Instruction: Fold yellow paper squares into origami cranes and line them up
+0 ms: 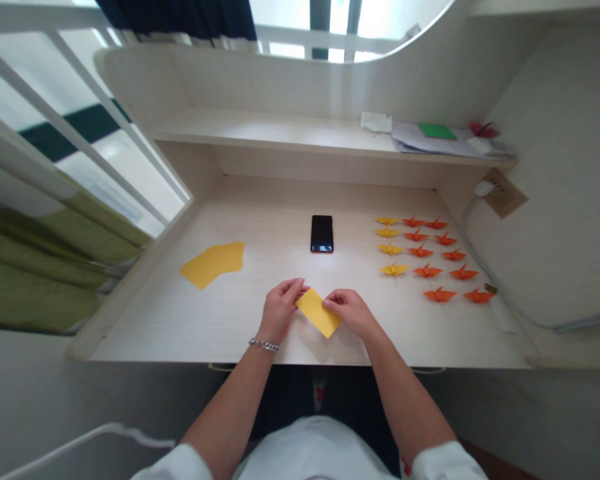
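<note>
A yellow sheet of origami paper (319, 313), rectangular in outline, is held tilted just above the desk near its front edge. My left hand (281, 308), with a chain bracelet at the wrist, pinches the paper's upper left corner. On the opposite side my right hand (349, 309) grips the upper right edge between thumb and fingers. Further left lies a fanned stack of yellow paper (213, 263). To the right stand rows of folded paper cranes, yellow ones (394, 269) in one column and orange ones (427, 271) in two columns beside it.
A black phone (322, 233) lies beyond my hands on the desk (155, 320). The shelf (280, 130) at the back carries papers, a green square (437, 131) and a red folded piece (484, 130). A cable (495, 280) runs along the right wall from a socket.
</note>
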